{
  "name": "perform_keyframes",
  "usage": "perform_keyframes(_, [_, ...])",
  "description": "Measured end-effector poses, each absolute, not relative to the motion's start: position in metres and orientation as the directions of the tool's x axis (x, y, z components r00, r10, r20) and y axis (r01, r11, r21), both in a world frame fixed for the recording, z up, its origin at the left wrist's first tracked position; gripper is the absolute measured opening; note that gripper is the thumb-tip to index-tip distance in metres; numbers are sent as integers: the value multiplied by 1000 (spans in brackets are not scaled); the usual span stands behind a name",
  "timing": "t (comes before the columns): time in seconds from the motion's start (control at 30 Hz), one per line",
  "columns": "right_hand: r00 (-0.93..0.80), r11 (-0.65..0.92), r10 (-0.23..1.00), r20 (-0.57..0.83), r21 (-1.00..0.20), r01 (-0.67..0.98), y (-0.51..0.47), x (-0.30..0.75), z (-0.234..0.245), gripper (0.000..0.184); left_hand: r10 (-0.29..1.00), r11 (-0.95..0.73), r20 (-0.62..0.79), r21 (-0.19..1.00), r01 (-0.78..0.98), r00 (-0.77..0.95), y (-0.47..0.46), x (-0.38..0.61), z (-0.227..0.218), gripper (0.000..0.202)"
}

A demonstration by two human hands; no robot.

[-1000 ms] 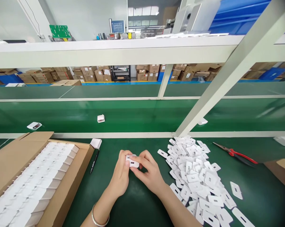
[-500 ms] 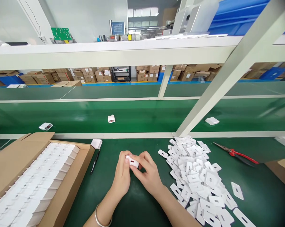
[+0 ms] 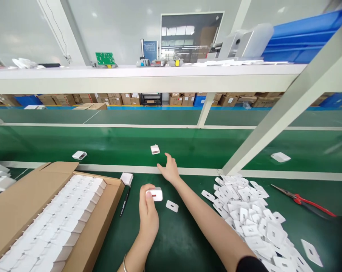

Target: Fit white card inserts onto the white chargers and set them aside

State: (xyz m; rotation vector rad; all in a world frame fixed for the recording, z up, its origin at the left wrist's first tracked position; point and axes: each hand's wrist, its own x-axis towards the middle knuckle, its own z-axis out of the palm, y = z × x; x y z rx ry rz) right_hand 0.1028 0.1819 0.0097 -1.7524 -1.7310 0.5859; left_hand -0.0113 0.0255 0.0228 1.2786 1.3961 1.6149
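My left hand (image 3: 149,213) is closed around a small white plastic housing (image 3: 157,195), with a dark and red slot on its near end. My right hand (image 3: 169,168) stretches over the far edge of the bench, thumb and fingers apart, holding nothing. Just beyond its fingertips another white housing (image 3: 155,149) sits on the green belt. A flat white slotted plate (image 3: 172,206) lies on the bench between my hands. To the right spreads a heap of similar white plates (image 3: 253,219).
An open cardboard box (image 3: 102,211) at left holds rows of white housings. Next to it lie a black pen (image 3: 125,202) and a white piece (image 3: 127,178). Red-handled pliers (image 3: 304,200) rest at right. A slanted white post (image 3: 273,105) rises beside the heap. More housings (image 3: 79,155) sit on the belt.
My right hand has left the housing and reached forward to the belt. My left hand keeps its housing. A slotted plate now lies on the bench between them. The view has shifted.
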Motion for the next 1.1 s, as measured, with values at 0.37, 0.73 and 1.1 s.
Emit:
perform_keyframes(0.37, [-196,204,979,55,-266,942,256,113,11,48,919,-322,328,945,63,-218,35,-13,17,40])
perform_keyframes(0.73, [-293,306,952,87,-265,915,138,150,34,42,877,-417,423,906,76,-228,30,-13,20,40])
perform_keyframes(1.1, [-234,255,946,224,-961,110,21,179,29,47,862,-507,507,859,68,18,19,-4,12,30])
